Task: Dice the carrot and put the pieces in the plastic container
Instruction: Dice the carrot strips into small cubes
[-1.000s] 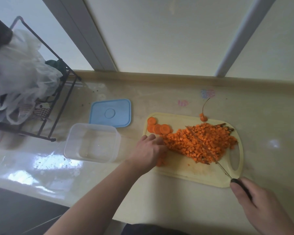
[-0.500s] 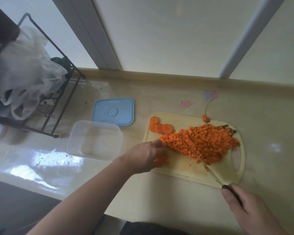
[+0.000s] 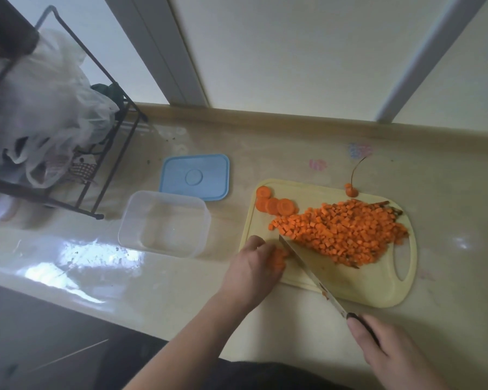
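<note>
Head view: the left grip [image 3: 254,266] sits at the near-left edge of the cutting board [image 3: 378,294], its fingers curled over a small cluster of carrot pieces [image 3: 279,256], pinning them to the board. The right grip [image 3: 389,353] is closed round the dark handle of the knife [image 3: 307,266], nearest the camera, off the board's near edge. The blade's long axis runs diagonally from the right grip up and leftward, and its tip lies just beside the left fingers, touching the near-left fringe of the diced carrot pile [image 3: 347,235].

That is the relation the next cut turns on: the held pieces lie just left of the blade, so the left fingertips look close to the edge and probably need to stay tucked.

The pile spreads beyond and right of the blade, small orange cubes heaped loosely. Three uncut round carrot slices [image 3: 276,205] overlap beyond the left grip at the board's far-left corner.

The plastic container [image 3: 164,228], clear and empty, stands on the surface well left of the left grip, with its blue lid [image 3: 195,177] just behind it. Dicing seems nearly done; no pieces are in the container yet.
</note>
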The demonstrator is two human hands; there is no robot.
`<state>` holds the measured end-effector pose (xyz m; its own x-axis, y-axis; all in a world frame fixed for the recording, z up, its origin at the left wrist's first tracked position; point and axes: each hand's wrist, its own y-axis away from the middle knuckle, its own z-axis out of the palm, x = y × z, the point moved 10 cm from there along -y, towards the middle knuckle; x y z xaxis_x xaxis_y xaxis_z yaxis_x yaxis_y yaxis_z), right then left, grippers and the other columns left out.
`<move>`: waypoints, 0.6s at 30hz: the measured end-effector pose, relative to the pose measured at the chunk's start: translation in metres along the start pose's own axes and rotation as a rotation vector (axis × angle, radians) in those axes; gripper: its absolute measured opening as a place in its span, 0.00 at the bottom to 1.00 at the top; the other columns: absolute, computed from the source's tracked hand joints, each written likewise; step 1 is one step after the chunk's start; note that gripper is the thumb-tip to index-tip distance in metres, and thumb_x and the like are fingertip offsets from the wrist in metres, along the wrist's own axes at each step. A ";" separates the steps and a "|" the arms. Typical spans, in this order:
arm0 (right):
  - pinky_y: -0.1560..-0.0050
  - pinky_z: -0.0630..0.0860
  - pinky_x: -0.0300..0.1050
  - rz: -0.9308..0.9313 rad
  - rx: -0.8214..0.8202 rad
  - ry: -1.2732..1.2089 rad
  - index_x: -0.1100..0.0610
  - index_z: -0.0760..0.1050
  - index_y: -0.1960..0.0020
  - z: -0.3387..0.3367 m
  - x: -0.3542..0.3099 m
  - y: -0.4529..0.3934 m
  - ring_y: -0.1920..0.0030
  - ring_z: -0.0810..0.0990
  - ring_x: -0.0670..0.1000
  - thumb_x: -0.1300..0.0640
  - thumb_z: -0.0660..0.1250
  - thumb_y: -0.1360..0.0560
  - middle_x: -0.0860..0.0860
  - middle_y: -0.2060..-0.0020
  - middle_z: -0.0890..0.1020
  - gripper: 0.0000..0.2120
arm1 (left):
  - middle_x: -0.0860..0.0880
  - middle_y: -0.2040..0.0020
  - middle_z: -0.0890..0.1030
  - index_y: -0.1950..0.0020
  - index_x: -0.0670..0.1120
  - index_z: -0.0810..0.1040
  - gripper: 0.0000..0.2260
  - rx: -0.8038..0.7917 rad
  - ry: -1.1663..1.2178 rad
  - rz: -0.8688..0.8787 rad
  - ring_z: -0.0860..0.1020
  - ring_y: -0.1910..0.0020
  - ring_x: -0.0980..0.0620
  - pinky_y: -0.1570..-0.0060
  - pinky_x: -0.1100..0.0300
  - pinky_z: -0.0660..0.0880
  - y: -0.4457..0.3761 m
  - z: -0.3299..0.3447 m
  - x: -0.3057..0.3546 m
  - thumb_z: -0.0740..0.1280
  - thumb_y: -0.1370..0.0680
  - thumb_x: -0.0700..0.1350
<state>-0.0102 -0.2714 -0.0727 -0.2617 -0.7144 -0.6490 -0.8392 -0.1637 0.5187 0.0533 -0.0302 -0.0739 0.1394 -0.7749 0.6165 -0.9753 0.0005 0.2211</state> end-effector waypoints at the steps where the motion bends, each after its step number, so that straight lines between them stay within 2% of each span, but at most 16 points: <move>1: 0.64 0.72 0.42 0.003 -0.011 0.006 0.57 0.72 0.60 0.003 -0.002 0.000 0.71 0.77 0.47 0.18 0.46 0.37 0.54 0.70 0.78 0.42 | 0.46 0.50 0.77 0.43 0.47 0.83 0.13 0.003 0.007 0.010 0.79 0.57 0.42 0.55 0.50 0.79 0.000 -0.001 0.001 0.69 0.25 0.50; 3: 0.64 0.71 0.41 -0.001 -0.021 0.001 0.57 0.72 0.61 0.011 -0.007 0.000 0.70 0.77 0.46 0.18 0.44 0.37 0.55 0.69 0.79 0.42 | 0.47 0.49 0.76 0.40 0.47 0.82 0.13 -0.006 0.002 0.028 0.79 0.55 0.43 0.54 0.51 0.78 0.001 0.000 0.004 0.71 0.24 0.47; 8: 0.61 0.72 0.44 -0.014 -0.023 0.017 0.56 0.73 0.61 0.019 -0.022 -0.002 0.69 0.77 0.47 0.34 0.53 0.30 0.57 0.69 0.79 0.26 | 0.46 0.50 0.76 0.40 0.46 0.82 0.13 0.046 -0.029 0.043 0.79 0.57 0.42 0.57 0.51 0.78 0.002 0.000 0.008 0.72 0.25 0.45; 11: 0.60 0.74 0.47 -0.011 -0.011 0.001 0.56 0.74 0.60 0.013 -0.020 -0.005 0.69 0.78 0.48 0.43 0.59 0.24 0.51 0.68 0.80 0.17 | 0.47 0.50 0.77 0.44 0.46 0.83 0.11 0.062 0.011 0.002 0.79 0.57 0.43 0.56 0.52 0.78 0.006 0.001 0.004 0.73 0.26 0.45; 13: 0.59 0.75 0.48 -0.030 -0.017 0.008 0.55 0.74 0.61 0.012 -0.021 -0.007 0.68 0.77 0.49 0.46 0.60 0.22 0.47 0.69 0.79 0.15 | 0.49 0.52 0.76 0.46 0.46 0.84 0.10 0.086 0.047 -0.045 0.78 0.57 0.45 0.55 0.54 0.77 0.006 0.001 -0.001 0.74 0.27 0.44; 15: 0.59 0.75 0.46 -0.075 -0.028 0.010 0.55 0.76 0.59 0.014 -0.027 -0.008 0.67 0.78 0.47 0.45 0.58 0.22 0.43 0.70 0.78 0.16 | 0.51 0.53 0.75 0.46 0.47 0.85 0.11 0.108 0.093 -0.087 0.78 0.57 0.48 0.53 0.60 0.75 0.005 0.000 -0.002 0.74 0.28 0.43; 17: 0.61 0.73 0.45 -0.109 -0.041 -0.008 0.56 0.76 0.57 0.019 -0.033 -0.010 0.67 0.77 0.49 0.38 0.53 0.24 0.45 0.70 0.78 0.23 | 0.50 0.52 0.77 0.42 0.48 0.84 0.14 0.103 0.098 -0.101 0.78 0.55 0.48 0.53 0.65 0.72 0.001 0.002 0.000 0.74 0.28 0.43; 18: 0.63 0.73 0.45 -0.114 -0.040 -0.018 0.56 0.74 0.59 0.021 -0.034 -0.011 0.68 0.77 0.50 0.35 0.50 0.25 0.47 0.70 0.77 0.26 | 0.49 0.51 0.77 0.41 0.49 0.84 0.15 0.098 0.086 -0.094 0.78 0.54 0.48 0.53 0.65 0.71 -0.001 0.002 0.001 0.74 0.27 0.43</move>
<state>-0.0021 -0.2310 -0.0674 -0.1741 -0.6772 -0.7149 -0.8447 -0.2705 0.4619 0.0535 -0.0322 -0.0755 0.2412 -0.7118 0.6597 -0.9686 -0.1347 0.2089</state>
